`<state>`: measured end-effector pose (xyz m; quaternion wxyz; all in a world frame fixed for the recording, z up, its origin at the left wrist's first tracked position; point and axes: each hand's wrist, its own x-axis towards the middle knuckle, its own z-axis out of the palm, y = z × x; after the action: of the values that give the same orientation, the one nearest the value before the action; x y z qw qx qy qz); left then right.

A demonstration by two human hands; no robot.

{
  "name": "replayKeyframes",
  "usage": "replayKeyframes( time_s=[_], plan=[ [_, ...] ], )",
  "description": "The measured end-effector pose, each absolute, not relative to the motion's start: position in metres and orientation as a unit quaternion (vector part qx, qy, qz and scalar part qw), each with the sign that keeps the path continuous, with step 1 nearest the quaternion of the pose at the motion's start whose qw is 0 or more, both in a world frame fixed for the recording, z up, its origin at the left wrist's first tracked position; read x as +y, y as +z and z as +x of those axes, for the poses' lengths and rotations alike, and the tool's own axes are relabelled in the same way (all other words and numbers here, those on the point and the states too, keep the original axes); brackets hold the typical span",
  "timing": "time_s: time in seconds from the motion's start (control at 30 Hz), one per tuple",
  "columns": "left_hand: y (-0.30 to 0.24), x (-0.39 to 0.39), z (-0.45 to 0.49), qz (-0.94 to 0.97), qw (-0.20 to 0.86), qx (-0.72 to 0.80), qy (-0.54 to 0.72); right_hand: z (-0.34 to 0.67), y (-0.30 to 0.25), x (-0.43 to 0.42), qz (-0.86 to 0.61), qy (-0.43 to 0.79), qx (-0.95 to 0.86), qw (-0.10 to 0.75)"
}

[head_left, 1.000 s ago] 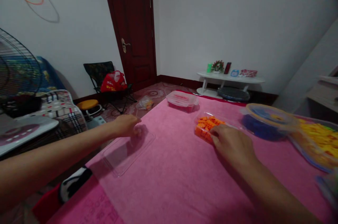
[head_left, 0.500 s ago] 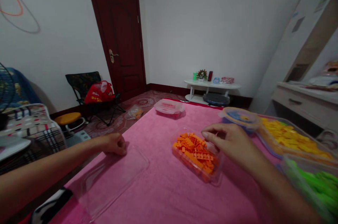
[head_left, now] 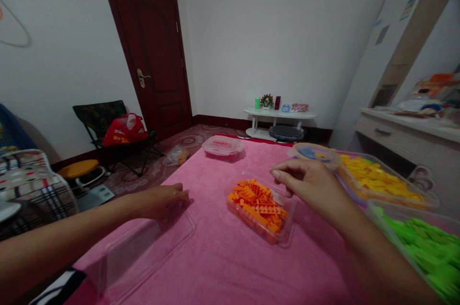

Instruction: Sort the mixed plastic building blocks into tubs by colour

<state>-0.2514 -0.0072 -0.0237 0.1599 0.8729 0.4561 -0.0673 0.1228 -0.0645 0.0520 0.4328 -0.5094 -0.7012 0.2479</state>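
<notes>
A clear plastic box (head_left: 259, 228) filled with orange toy bricks (head_left: 257, 202) stands on the pink tablecloth in front of me. Over the far right rim of this box hovers my right hand (head_left: 305, 181), thumb and forefinger pinched together. Anything between those fingertips is too small or hidden to name. My left hand (head_left: 161, 201) is at the far end of an upturned clear plastic lid or shallow tray (head_left: 143, 252). Its fingers reach forward, the thumb lower and apart, and I see nothing held in it.
A lidded clear box (head_left: 223, 148) with red contents sits at the far edge. Along the right are a round lidded tub (head_left: 316, 152), a box of yellow bricks (head_left: 381, 178) and a box of green bricks (head_left: 427, 247). A folding chair (head_left: 120, 128) stands beyond the table.
My left hand has unfolded from a fist and reached a little forward along the lid. The right hand stays by the box of orange bricks. The whole view has shifted slightly.
</notes>
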Motion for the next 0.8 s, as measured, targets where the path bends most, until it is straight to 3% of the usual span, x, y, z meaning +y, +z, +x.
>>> replayKeyframes(
  time_s=[0.13, 0.3, 0.4, 0.53, 0.63, 0.8],
  plan=[
    [-0.015, 0.0, -0.243, 0.893, 0.145, 0.409, -0.117, 0.126, 0.052, -0.063, -0.509, 0.255, -0.696, 0.438],
    [0.014, 0.019, -0.246, 0.852, 0.264, 0.423, -0.159, 0.127, 0.054, -0.064, -0.519, 0.262, -0.687, 0.436],
    [0.047, 0.024, -0.247, 0.815, 0.368, 0.442, -0.068, 0.125, 0.053, -0.064, -0.522, 0.283, -0.681, 0.429],
    [0.076, 0.027, -0.23, 0.727, 0.467, 0.466, 0.191, 0.122, 0.046, -0.059, -0.521, 0.257, -0.686, 0.439],
    [0.066, 0.028, -0.198, 0.646, 0.534, 0.446, 0.314, 0.119, 0.041, -0.054, -0.511, 0.229, -0.674, 0.482],
    [0.026, 0.023, -0.139, 0.55, 0.601, 0.46, 0.353, 0.122, 0.043, -0.057, -0.532, 0.383, -0.586, 0.476]
  ],
)
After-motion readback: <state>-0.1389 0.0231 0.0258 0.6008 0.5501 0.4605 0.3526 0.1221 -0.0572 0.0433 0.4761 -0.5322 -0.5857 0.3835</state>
